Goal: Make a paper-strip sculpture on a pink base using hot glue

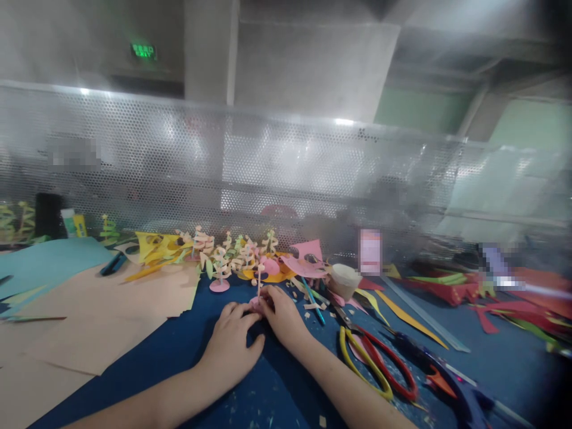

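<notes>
One slim stem (paper base)

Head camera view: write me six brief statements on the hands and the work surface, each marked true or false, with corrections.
1. The left hand and right hand are both at a small pink base. True.
2. The scissors lie to the left of both hands. False: the scissors lie to the right, with one yellow and one red handle.
3. The tabletop is yellow. False: the tabletop is blue.
4. A white cup-like container stands beyond the hands, to the right. True.
5. The right hand grips the glue gun. False: the glue gun lies on the table, right of the scissors.
6. A green exit sign shows above the perforated screen. True.
</notes>
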A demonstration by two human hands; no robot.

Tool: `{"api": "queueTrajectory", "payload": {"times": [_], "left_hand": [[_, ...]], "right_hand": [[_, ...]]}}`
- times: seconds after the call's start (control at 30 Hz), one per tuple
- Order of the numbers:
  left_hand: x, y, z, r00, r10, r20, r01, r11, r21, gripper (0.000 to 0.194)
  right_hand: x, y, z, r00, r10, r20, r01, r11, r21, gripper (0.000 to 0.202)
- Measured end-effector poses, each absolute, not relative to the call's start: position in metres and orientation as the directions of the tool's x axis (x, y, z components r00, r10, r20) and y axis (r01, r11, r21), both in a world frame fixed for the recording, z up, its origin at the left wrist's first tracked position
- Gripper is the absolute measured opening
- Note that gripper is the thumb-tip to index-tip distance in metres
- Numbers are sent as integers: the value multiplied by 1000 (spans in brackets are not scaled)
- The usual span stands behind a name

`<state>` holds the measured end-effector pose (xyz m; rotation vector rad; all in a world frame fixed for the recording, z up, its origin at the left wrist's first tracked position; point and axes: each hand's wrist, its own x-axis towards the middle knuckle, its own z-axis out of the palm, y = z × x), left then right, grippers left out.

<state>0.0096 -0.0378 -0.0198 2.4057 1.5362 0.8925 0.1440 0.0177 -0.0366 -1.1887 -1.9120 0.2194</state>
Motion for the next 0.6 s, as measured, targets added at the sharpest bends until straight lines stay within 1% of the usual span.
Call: {"api": "queueTrajectory", "payload": {"times": [0.2, 0.47, 0.6], "left_hand": [[3, -30, -25, 302, 882, 361, 826, -432, 364, 34], [3, -12, -20, 294, 898, 329, 851, -402, 338, 40], [6, -10, -16, 288, 898, 334, 858, -397, 327, 37]], "right_hand": [[146, 21, -41, -127, 787, 603, 667, 518, -536, 21], [144, 20, -42, -95, 746, 659, 662, 542, -518, 19], [142, 19, -41, -98, 734, 672, 663, 552, -506, 19]]}}
